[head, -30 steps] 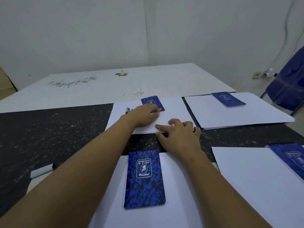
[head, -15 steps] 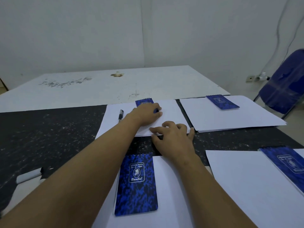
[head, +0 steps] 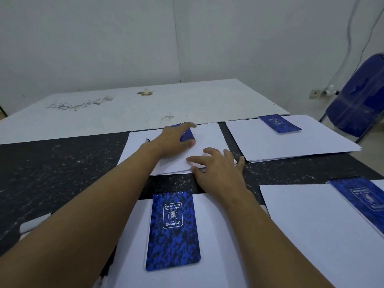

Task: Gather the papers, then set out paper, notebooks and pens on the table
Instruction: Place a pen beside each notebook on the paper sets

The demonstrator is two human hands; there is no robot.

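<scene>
left grip (head: 172, 142): flat, fingers straight, resting on the paper stack (head: 209, 136), fingertips touching the blue notebook (head: 187, 135) at its far edge. Nothing clenched.
right grip (head: 216, 165): spread loose over the stack's near edge, holding nothing; can't tell if the thumb's tucked under.
where it is: far side of the black table (head: 62, 163), pen (head: 147, 140) poking out by my left wrist.
handling, my guess: sheets look light, floppy and slidey, so pinch the near edge and keep a palm on top.

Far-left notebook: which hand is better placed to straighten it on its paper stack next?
Left, probably: the left hand lies on the far-left notebook, fingers over its cover, while the right hand rests at the paper stack's near edge, short of the notebook.
</scene>
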